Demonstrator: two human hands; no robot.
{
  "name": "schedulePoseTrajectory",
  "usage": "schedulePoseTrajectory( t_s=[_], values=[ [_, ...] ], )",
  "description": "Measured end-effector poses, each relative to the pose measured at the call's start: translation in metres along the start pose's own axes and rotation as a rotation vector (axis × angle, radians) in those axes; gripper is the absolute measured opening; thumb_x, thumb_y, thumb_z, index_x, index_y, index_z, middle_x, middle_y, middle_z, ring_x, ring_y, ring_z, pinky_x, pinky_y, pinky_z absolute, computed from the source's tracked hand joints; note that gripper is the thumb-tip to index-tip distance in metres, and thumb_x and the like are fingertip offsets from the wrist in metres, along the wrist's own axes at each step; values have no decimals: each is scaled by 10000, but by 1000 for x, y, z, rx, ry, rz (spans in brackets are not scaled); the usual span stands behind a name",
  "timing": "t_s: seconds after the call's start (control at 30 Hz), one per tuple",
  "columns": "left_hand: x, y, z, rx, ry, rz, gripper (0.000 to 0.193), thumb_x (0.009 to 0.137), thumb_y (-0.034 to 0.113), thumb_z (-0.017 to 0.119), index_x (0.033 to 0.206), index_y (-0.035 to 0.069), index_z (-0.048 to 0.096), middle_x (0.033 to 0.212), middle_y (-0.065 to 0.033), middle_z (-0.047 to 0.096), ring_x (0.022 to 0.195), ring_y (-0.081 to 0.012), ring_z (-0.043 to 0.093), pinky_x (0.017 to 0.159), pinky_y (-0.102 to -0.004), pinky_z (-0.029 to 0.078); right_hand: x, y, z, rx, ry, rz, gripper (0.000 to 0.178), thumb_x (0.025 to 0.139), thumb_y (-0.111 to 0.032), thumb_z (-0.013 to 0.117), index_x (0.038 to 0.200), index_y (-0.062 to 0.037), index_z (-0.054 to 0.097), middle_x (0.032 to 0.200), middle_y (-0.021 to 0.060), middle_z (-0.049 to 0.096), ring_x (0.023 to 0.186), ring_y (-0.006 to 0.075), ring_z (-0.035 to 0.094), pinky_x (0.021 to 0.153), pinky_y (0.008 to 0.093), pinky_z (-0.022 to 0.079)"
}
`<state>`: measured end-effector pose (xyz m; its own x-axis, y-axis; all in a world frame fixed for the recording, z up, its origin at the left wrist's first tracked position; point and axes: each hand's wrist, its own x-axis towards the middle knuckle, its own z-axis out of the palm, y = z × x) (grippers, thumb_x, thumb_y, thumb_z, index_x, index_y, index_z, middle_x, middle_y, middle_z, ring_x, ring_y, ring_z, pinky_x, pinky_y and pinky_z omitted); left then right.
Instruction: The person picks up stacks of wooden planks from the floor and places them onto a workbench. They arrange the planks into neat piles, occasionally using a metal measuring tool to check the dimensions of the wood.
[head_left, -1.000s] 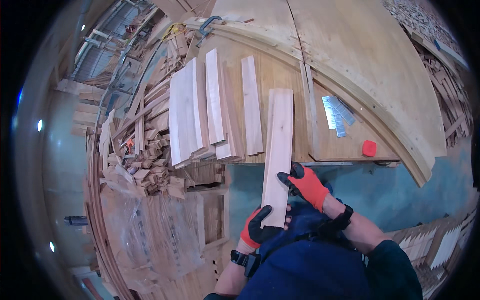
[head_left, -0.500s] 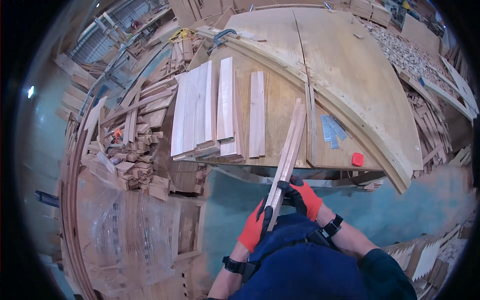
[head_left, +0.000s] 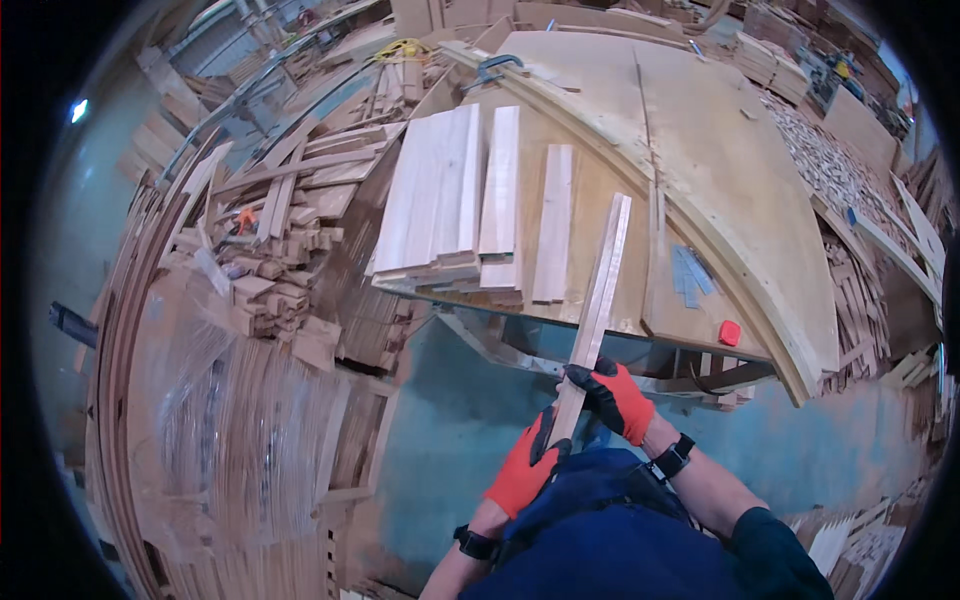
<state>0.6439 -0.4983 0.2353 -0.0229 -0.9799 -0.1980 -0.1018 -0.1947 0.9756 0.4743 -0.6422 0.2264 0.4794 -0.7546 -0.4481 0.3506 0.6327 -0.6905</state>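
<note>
A long, narrow wooden strip (head_left: 603,280) slants up from my body, its far end over the plywood table (head_left: 720,130). My left hand (head_left: 527,462), in an orange and black glove, grips it near its lower end. Slightly farther up, my right hand (head_left: 612,398), gloved alike, is closed round it. One loose board (head_left: 554,225) lies on the table left of the strip's far end. Beside that stands a stack of pale boards (head_left: 430,190), with a narrower pile (head_left: 500,190) against its right side.
A long wooden rail (head_left: 700,225) crosses the table diagonally, with a blue clamp (head_left: 497,66) at its far end. Grey metal plates (head_left: 690,275) and a red tape measure (head_left: 730,332) lie near the right edge. Offcuts (head_left: 285,290) and plastic-wrapped boards (head_left: 240,430) fill the left side.
The strip has turned in my hands and now shows a different face. My view has shifted, so the table and stacks appear farther right. Both hands keep their hold.
</note>
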Motion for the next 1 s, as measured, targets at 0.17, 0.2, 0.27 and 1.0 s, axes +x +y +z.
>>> schedulePoseTrajectory(
  t_s=[0.17, 0.2, 0.27, 1.0],
  values=[
    [-11, 21, -5, -295, -29, -119, 711, 940, 175, 664, 1536, 9, 316, 1520, -149, 438, 1398, -209, 416, 1146, -332, 326, -6, 3, 16, -91, -12, 19, 317, 926, -209, 723, 1131, -11, 585, 1012, 79, 653, 908, 206, 676, 813, 369, 591],
    [-13, 18, -6, -283, -31, -126, 711, 945, 183, 664, 1538, 7, 312, 1521, -147, 437, 1400, -205, 412, 1146, -331, 324, -7, 5, 17, -130, -21, 23, 314, 935, -218, 712, 1126, -8, 577, 1022, 88, 652, 927, 223, 677, 816, 384, 591],
    [-19, 13, -8, -257, -40, -140, 712, 956, 199, 663, 1540, 3, 306, 1525, -141, 434, 1402, -197, 406, 1147, -330, 321, -10, 9, 19, -119, -5, 49, 311, 935, -228, 713, 1119, -12, 584, 1018, 85, 655, 922, 216, 676, 818, 365, 583],
    [-20, 7, -22, -307, -141, -148, 561, 1018, 231, 564, 1506, 11, 396, 1504, -128, 469, 1404, -210, 401, 1157, -334, 299, -15, 7, 19, -318, 276, 17, 397, 902, -430, 722, 983, -44, 676, 795, 20, 641, 645, 121, 580, 594, 283, 470]
  ],
)
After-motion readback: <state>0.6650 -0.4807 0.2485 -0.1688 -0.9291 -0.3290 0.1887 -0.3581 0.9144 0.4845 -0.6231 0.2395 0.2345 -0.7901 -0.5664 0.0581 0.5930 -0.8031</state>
